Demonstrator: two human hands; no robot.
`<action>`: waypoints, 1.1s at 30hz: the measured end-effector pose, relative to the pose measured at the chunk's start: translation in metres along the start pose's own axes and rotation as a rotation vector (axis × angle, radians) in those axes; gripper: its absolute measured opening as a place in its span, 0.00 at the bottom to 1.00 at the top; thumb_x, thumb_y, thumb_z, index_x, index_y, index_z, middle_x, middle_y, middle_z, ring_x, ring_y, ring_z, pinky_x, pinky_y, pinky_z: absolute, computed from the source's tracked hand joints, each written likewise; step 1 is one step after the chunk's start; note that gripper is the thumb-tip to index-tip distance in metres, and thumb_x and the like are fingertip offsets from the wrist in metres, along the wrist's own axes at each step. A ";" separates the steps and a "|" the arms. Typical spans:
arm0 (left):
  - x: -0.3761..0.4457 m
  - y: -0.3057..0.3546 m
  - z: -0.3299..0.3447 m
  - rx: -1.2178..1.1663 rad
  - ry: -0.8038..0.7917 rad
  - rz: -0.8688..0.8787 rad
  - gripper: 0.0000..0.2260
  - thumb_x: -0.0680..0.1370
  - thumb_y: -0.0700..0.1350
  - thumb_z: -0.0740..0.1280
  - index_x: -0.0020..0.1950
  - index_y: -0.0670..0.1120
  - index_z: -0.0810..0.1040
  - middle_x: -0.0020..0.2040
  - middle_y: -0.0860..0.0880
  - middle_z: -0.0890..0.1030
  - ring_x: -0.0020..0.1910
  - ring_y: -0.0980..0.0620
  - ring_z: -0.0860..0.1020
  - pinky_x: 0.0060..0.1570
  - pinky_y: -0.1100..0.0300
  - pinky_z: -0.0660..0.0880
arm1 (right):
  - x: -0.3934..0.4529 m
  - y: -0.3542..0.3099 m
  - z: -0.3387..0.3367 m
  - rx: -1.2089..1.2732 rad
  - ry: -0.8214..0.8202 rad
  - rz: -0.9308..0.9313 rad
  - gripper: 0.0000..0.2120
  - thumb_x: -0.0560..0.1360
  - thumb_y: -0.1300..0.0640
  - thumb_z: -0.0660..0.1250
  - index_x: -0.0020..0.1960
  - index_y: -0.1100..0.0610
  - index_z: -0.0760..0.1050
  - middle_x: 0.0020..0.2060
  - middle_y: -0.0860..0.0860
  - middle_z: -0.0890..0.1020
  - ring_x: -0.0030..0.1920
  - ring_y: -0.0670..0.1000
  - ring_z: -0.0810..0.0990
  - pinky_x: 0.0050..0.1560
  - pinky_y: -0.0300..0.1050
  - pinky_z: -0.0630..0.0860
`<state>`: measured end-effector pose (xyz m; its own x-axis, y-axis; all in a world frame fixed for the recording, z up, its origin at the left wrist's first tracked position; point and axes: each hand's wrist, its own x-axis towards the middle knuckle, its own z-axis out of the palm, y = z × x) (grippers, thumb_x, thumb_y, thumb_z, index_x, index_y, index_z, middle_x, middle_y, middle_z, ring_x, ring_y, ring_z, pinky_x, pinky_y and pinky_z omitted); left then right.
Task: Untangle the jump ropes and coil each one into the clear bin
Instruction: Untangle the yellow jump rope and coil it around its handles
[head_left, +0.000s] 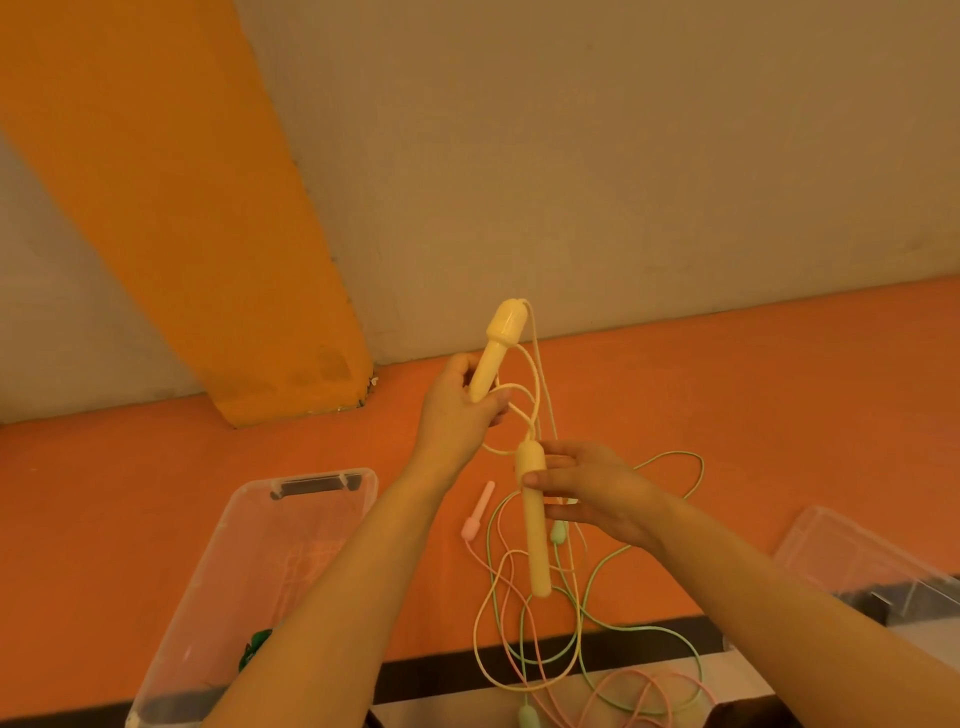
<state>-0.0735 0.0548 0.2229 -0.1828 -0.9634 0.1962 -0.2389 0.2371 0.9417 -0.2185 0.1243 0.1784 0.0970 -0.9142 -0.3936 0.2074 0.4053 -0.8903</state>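
Note:
My left hand grips one yellow jump-rope handle, raised and tilted up to the right. My right hand pinches the second yellow handle between thumb and fingers; it hangs nearly upright. The yellow cord loops between the two handles and down to the floor. Below lie a green rope and a pink rope, tangled with the yellow cord. A pink handle lies on the orange floor. The clear bin stands at lower left, something green inside.
A second clear container sits at the right edge. A green handle lies at the bottom of the frame. An orange pillar and a beige wall rise behind the orange floor.

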 end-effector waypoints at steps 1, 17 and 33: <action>-0.001 0.000 -0.001 -0.021 0.004 -0.008 0.08 0.74 0.36 0.70 0.47 0.45 0.73 0.41 0.48 0.77 0.39 0.51 0.80 0.37 0.62 0.80 | 0.000 -0.002 -0.001 0.026 -0.005 0.000 0.24 0.71 0.66 0.72 0.65 0.57 0.71 0.52 0.55 0.83 0.48 0.51 0.83 0.45 0.48 0.80; -0.009 -0.003 0.002 -0.089 -0.171 -0.102 0.08 0.75 0.36 0.70 0.48 0.45 0.74 0.46 0.45 0.81 0.43 0.50 0.81 0.39 0.59 0.79 | -0.002 -0.015 -0.002 0.261 0.049 -0.081 0.12 0.72 0.65 0.70 0.53 0.60 0.73 0.42 0.56 0.83 0.41 0.53 0.83 0.40 0.46 0.82; -0.016 -0.002 0.008 0.118 -0.227 -0.076 0.13 0.70 0.35 0.74 0.48 0.46 0.74 0.45 0.55 0.81 0.42 0.55 0.81 0.45 0.57 0.78 | -0.003 -0.022 -0.007 0.388 0.253 -0.100 0.15 0.80 0.47 0.58 0.52 0.56 0.77 0.49 0.54 0.82 0.48 0.52 0.80 0.45 0.46 0.76</action>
<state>-0.0778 0.0708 0.2157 -0.3662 -0.9293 0.0475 -0.3674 0.1913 0.9102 -0.2298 0.1179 0.1973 -0.1719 -0.9017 -0.3967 0.5564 0.2434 -0.7945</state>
